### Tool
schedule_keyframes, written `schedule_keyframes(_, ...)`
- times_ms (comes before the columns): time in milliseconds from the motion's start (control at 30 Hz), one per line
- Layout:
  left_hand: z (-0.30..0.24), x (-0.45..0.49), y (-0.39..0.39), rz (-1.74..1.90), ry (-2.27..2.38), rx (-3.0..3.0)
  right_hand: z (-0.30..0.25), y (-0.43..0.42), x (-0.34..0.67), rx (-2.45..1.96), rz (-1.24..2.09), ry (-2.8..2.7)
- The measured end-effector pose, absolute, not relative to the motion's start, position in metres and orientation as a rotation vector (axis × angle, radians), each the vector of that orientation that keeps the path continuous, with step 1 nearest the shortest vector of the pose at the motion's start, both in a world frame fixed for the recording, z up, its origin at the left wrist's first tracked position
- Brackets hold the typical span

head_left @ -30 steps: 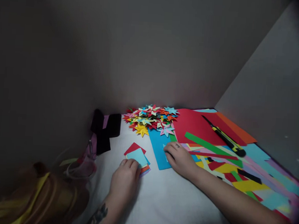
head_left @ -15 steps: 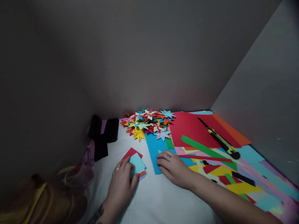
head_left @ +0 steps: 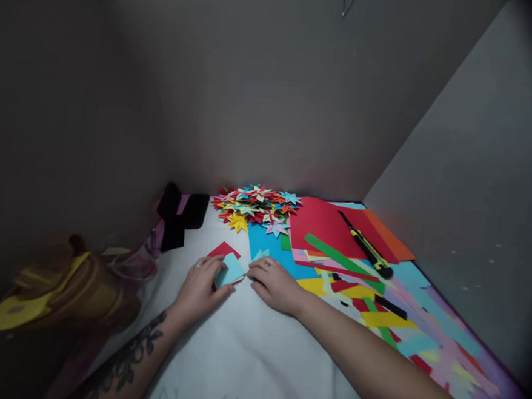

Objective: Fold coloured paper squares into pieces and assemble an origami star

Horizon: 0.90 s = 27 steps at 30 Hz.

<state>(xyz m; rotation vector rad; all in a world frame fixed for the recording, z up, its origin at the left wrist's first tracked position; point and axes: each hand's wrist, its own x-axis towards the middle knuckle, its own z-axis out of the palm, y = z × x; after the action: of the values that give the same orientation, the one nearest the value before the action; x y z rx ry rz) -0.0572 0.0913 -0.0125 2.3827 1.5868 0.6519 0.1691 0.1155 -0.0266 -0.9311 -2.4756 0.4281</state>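
Observation:
My left hand (head_left: 201,287) is closed around a small stack of paper squares (head_left: 231,270), light blue on top, with the edges of other colours showing beneath. A red paper square (head_left: 224,249) pokes out beyond those fingers, flat on the white cloth. Close beside the stack, my right hand (head_left: 274,284) has its fingers bent together over a light blue piece of paper (head_left: 261,254) with pointed tips. Most of that piece is hidden under the hand, and its fingertips nearly touch the stack's right corner.
A heap of folded paper stars (head_left: 256,208) lies against the wall. At right are red sheets (head_left: 323,228), a yellow-black utility knife (head_left: 367,246) and scattered paper strips (head_left: 344,256). A blue sheet (head_left: 263,236) lies behind my right hand. Black pieces (head_left: 183,212) and a brown-yellow object (head_left: 68,289) are at left.
My right hand has moved left, off the blue sheet, bringing the light blue piece up to the stack. My left hand still holds the squares. The view has shifted slightly.

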Motion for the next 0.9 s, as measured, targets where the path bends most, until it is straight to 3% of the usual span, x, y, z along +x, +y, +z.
schedule_keyframes(467,-0.0123,-0.0560,0.0884,0.789,1.588,2.270,-0.0253,0.1146,0.1668,-0.911,0.421,-2.525)
schedule_keyframes(900,-0.0127,-0.0566,0.0907,0.671,1.607,2.276,-0.0237,0.1165,0.1676,-0.988,0.566,-2.519)
